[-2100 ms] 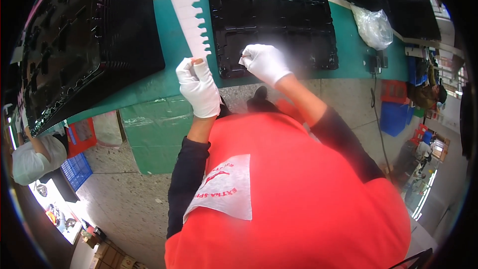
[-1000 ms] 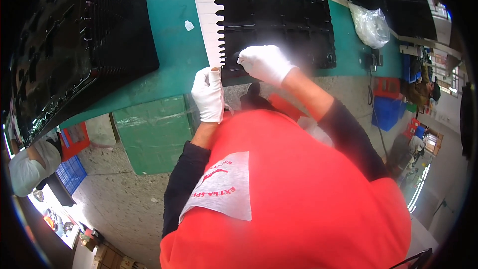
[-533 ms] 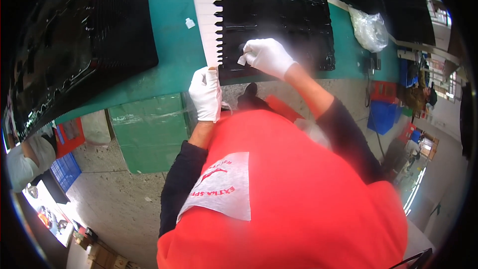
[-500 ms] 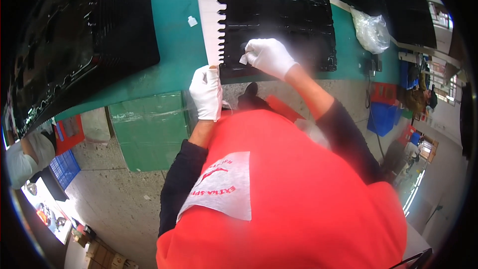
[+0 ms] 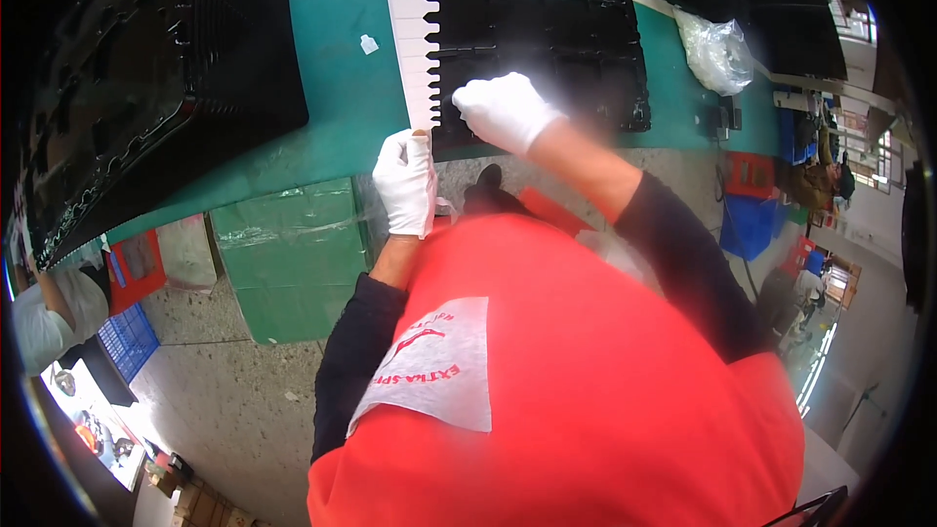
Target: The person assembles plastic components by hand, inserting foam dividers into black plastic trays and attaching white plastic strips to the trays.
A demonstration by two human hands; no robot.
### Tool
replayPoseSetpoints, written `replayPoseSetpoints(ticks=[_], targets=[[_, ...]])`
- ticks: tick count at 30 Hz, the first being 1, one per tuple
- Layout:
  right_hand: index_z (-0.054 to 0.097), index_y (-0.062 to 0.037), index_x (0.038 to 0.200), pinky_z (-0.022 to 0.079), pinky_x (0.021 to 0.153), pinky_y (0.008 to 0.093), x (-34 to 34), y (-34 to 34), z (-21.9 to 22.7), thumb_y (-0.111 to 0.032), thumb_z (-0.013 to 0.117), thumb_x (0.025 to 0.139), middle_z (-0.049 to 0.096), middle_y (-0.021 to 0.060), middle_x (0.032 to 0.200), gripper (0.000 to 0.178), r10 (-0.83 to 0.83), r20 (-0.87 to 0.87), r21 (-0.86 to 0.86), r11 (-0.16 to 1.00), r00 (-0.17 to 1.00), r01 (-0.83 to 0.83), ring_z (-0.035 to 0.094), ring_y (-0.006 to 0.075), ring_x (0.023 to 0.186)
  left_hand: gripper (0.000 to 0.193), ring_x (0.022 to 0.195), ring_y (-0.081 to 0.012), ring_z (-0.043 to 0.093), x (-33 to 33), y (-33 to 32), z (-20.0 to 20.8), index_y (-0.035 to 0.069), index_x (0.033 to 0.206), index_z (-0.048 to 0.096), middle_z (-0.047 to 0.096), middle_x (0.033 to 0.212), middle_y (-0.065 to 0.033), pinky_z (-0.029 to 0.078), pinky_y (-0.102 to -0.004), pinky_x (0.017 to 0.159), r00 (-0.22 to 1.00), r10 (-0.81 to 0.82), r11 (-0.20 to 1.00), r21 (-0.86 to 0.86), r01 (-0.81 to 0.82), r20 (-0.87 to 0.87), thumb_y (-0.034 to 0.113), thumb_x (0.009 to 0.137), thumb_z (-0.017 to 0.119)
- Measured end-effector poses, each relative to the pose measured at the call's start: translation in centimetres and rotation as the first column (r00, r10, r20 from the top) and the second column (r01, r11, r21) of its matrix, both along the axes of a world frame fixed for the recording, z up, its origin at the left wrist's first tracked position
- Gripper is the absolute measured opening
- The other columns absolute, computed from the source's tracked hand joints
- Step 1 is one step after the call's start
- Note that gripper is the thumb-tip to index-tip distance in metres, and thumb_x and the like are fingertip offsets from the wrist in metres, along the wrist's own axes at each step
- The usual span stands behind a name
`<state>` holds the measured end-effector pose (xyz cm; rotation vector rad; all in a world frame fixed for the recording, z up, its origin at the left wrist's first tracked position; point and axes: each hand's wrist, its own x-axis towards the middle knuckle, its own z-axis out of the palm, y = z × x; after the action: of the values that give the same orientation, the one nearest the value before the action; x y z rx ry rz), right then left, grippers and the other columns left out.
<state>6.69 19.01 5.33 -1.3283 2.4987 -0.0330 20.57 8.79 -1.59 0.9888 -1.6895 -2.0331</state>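
Observation:
A long white strip [image 5: 411,49] with a notched right edge lies along the left side of a black moulded plastic tray [image 5: 547,44]. My left hand [image 5: 405,182], in a white glove, is closed at the strip's near end by the table edge, the thumb on top. Over the tray's near part, a little right of the strip, is my right hand [image 5: 506,111], also gloved in white. Its fingers are pinched together, and whatever is between them is hidden. A small white tag [image 5: 369,44] lies on the green table [image 5: 337,88] left of the strip.
Black trays [image 5: 244,49] are stacked high on the left. A clear plastic bag [image 5: 715,54] lies right of the tray, near more black trays [image 5: 786,10]. Below the table stand a green box [image 5: 288,254] and a blue bin [image 5: 750,226]. Another person's arm [image 5: 59,307] shows far left.
My right hand has moved left toward the strip, and the small white piece seen in its fingers before no longer shows. My left hand stays at the strip's end. The view has shifted slightly.

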Motion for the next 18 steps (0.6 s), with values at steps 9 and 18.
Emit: replayPoseSetpoints(ticks=[9,18], targets=[[0.066,-0.0007,0.083,0.051,0.065,0.0293,-0.3,4.2,-0.3,-0.014,0.064,0.083,0.066,0.0088,0.073,0.014,-0.342,0.714,-0.176,0.757,0.611,0.63,0.064,0.0152,0.067,0.017,0.052,-0.0013,0.042,0.5,-0.4,1.0,0.002,0.09,0.061,0.05,0.062,0.0055,0.031,-0.0191,0.046,0.997,0.071,0.993,0.092,-0.068,-0.039,0.019,0.094,0.062],[0.063,0.0001,0.084,0.04,0.051,0.024,-0.7,4.7,2.1,-0.01,0.06,0.083,0.062,0.0044,0.071,0.01,-0.362,0.851,-0.019,0.702,0.38,0.712,0.051,0.0085,0.057,0.016,0.051,-0.0015,0.042,-0.2,0.1,2.0,0.003,0.092,0.06,0.05,0.062,0.0058,0.031,-0.019,0.044,0.999,0.05,0.999,0.013,-0.05,-0.006,0.019,0.095,0.061]])
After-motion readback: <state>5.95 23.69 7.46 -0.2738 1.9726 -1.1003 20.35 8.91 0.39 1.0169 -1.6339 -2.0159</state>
